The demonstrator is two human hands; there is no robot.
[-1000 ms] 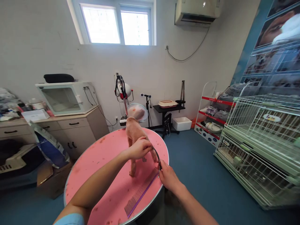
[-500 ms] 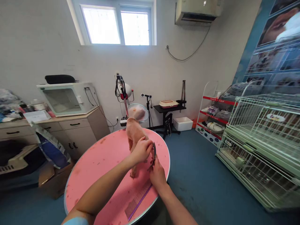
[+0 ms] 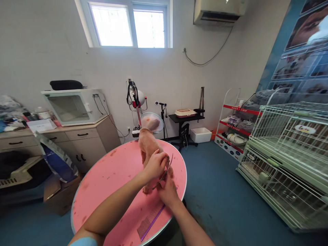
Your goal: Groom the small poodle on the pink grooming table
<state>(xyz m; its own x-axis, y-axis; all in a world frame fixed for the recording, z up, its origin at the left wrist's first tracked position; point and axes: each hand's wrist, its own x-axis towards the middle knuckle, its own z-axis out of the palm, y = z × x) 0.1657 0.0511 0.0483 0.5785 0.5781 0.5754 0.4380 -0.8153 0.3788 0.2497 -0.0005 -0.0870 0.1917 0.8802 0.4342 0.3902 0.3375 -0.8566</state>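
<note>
Pet grooming room

A small dog (image 3: 148,145) stands on a round pink table (image 3: 110,177), curved scissors (image 3: 164,172) at its rear and a long comb (image 3: 150,222) by the table's near edge. Stacked wire cages (image 3: 289,160) line the right wall under a poster (image 3: 302,44) of animals. A glass-fronted drying box (image 3: 75,107) sits on a cabinet (image 3: 84,143), and a dryer on a stand (image 3: 134,99) rises beyond the table's far edge.

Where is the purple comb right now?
In the head view, the long purple metal comb lies flat on the round pink table, near its front edge, just below and left of the right hand, which holds curved scissors.
</note>
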